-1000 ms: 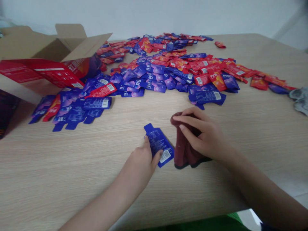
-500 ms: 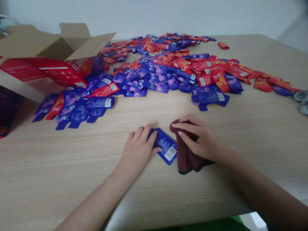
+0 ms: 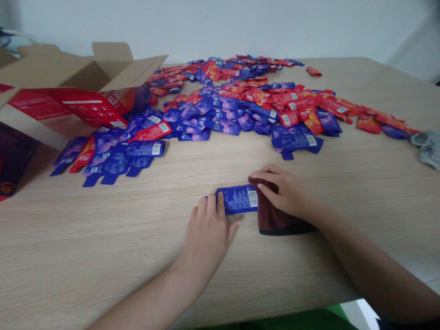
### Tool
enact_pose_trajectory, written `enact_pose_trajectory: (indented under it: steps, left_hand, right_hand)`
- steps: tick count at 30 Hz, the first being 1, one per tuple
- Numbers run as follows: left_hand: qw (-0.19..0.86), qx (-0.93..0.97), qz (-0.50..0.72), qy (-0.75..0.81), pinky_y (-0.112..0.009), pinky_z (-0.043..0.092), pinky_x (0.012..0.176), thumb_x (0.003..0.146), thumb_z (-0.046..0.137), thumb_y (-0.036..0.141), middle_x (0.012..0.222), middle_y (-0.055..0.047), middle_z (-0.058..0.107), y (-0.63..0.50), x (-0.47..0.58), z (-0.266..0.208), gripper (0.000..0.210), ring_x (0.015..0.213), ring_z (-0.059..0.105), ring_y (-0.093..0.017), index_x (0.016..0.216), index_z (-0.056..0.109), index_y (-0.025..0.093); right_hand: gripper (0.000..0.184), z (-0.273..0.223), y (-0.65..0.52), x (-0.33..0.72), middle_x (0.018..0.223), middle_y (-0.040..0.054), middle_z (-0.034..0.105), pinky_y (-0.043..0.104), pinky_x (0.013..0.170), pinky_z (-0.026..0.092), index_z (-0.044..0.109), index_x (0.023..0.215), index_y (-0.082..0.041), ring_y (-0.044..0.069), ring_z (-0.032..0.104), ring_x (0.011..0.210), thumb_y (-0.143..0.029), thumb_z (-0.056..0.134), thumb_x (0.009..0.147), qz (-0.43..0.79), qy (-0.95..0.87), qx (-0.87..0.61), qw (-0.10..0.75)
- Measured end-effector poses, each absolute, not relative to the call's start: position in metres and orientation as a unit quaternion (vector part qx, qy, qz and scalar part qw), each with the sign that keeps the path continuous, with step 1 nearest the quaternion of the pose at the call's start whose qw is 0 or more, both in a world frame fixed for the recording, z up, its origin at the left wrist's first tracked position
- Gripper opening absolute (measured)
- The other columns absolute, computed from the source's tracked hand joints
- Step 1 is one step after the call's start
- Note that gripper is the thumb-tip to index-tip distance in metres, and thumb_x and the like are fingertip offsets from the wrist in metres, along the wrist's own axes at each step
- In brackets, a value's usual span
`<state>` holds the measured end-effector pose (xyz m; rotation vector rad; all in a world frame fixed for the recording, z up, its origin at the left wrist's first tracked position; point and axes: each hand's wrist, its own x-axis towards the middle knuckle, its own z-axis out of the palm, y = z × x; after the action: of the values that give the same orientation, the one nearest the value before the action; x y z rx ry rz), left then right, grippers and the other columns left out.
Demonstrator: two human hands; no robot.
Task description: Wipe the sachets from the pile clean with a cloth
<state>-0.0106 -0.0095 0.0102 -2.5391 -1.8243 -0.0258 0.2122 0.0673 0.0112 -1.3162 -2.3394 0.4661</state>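
A blue sachet [image 3: 237,200] with white print and a barcode lies flat on the table. The fingertips of my left hand [image 3: 208,224] rest on its left end, the thumb stretched out apart from it. My right hand [image 3: 288,192] grips a folded maroon cloth [image 3: 271,215] with a black edge. That cloth touches the sachet's right end and partly covers it. The lower fingers of the right hand are hidden behind the cloth.
Heaps of blue sachets [image 3: 225,114] and red sachets [image 3: 288,97] spread across the back. At left stands an open carton [image 3: 89,107]; a dark box [image 3: 13,160] is near it. A grey cloth item [image 3: 428,149] lies at the right edge.
The sachet has turned from slanting to nearly level. My left thumb has come off it. The right hand and cloth have shifted slightly right, and the cloth now overlaps the sachet's end.
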Motion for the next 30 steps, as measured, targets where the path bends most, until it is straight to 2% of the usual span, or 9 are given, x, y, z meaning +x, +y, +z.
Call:
enact_pose_trajectory:
  steps: [3, 7, 9, 11, 14, 16, 22, 27, 30]
  left_hand:
    - [0.005, -0.802, -0.006, -0.598, -0.043, 0.053, 0.076, 0.091, 0.053, 0.028, 0.103, -0.016, 0.059, -0.010, -0.004, 0.008, 0.047, 0.091, 0.054, -0.029, 0.128, 0.050, 0.000]
    - [-0.013, -0.813, -0.046, -0.580, -0.044, 0.053, 0.076, 0.092, 0.047, 0.023, 0.100, -0.016, 0.057, -0.011, 0.005, 0.006, 0.042, 0.090, 0.053, -0.028, 0.128, 0.049, 0.000]
    - [-0.037, -0.820, -0.062, -0.567, -0.044, 0.053, 0.079, 0.091, 0.048, 0.024, 0.104, -0.017, 0.057, -0.011, 0.006, 0.009, 0.045, 0.093, 0.054, -0.028, 0.130, 0.047, 0.000]
    - [-0.061, -0.827, -0.065, -0.555, -0.043, 0.053, 0.084, 0.091, 0.050, 0.024, 0.108, -0.018, 0.058, -0.011, 0.002, 0.014, 0.043, 0.098, 0.054, -0.029, 0.127, 0.051, 0.000]
    - [-0.078, -0.834, -0.056, -0.543, -0.045, 0.052, 0.089, 0.092, 0.048, 0.024, 0.117, -0.017, 0.060, -0.013, -0.013, 0.020, 0.034, 0.105, 0.055, -0.029, 0.118, 0.060, 0.006]
    - [-0.066, -0.842, -0.054, -0.533, -0.047, 0.051, 0.090, 0.091, 0.047, 0.024, 0.127, -0.014, 0.059, -0.016, -0.024, 0.020, 0.036, 0.111, 0.054, -0.031, 0.121, 0.060, 0.010]
    - [-0.027, -0.852, -0.072, -0.518, -0.052, 0.046, 0.094, 0.091, 0.047, 0.027, 0.144, -0.012, 0.050, -0.027, -0.033, 0.008, 0.047, 0.124, 0.046, -0.036, 0.133, 0.054, 0.008]
    - [-0.046, -0.851, -0.067, -0.518, -0.050, 0.044, 0.098, 0.092, 0.047, 0.029, 0.147, -0.010, 0.047, -0.026, -0.034, 0.005, 0.048, 0.128, 0.045, -0.034, 0.135, 0.053, 0.010]
    - [-0.047, -0.847, -0.068, -0.525, -0.048, 0.043, 0.098, 0.091, 0.048, 0.029, 0.146, -0.010, 0.048, -0.026, -0.037, 0.005, 0.045, 0.129, 0.045, -0.033, 0.133, 0.055, 0.012]
  right_hand:
    - [0.029, 0.014, 0.069, 0.214, 0.107, 0.0057, 0.064, 0.042, 0.086, 0.052, 0.067, 0.113, -0.025, 0.022, 0.062, 0.097, -0.021, 0.052, 0.088, 0.146, -0.826, -0.489, 0.238]
    - [0.031, 0.024, 0.063, 0.207, 0.112, 0.0064, 0.061, 0.042, 0.091, 0.050, 0.064, 0.117, -0.026, 0.023, 0.059, 0.105, -0.021, 0.052, 0.089, 0.122, -0.819, -0.457, 0.324]
    - [0.031, 0.024, 0.058, 0.201, 0.113, 0.0065, 0.061, 0.040, 0.091, 0.050, 0.064, 0.118, -0.026, 0.022, 0.059, 0.105, -0.020, 0.051, 0.090, 0.122, -0.841, -0.435, 0.298]
    - [0.031, 0.020, 0.055, 0.196, 0.112, 0.0068, 0.060, 0.039, 0.088, 0.051, 0.064, 0.116, -0.025, 0.022, 0.060, 0.101, -0.020, 0.049, 0.090, 0.127, -0.861, -0.435, 0.232]
    - [0.032, 0.013, 0.056, 0.195, 0.113, 0.0068, 0.057, 0.039, 0.085, 0.051, 0.065, 0.118, -0.027, 0.021, 0.060, 0.097, -0.021, 0.051, 0.089, 0.136, -0.870, -0.444, 0.165]
    - [0.034, 0.010, 0.058, 0.197, 0.114, 0.0065, 0.055, 0.039, 0.085, 0.051, 0.064, 0.120, -0.029, 0.021, 0.059, 0.097, -0.022, 0.053, 0.088, 0.141, -0.871, -0.446, 0.149]
    - [0.034, 0.014, 0.063, 0.201, 0.112, 0.0059, 0.056, 0.038, 0.085, 0.051, 0.065, 0.117, -0.029, 0.020, 0.059, 0.096, -0.020, 0.056, 0.085, 0.168, -0.870, -0.436, 0.156]
    - [0.035, 0.032, 0.057, 0.178, 0.121, 0.0081, 0.059, 0.043, 0.095, 0.045, 0.061, 0.123, -0.024, 0.024, 0.054, 0.109, -0.021, 0.045, 0.092, 0.103, -0.847, -0.456, 0.252]
    - [0.042, 0.030, 0.047, 0.153, 0.132, 0.0115, 0.054, 0.049, 0.094, 0.043, 0.057, 0.131, -0.022, 0.029, 0.050, 0.109, -0.033, 0.051, 0.091, 0.073, -0.874, -0.432, 0.209]
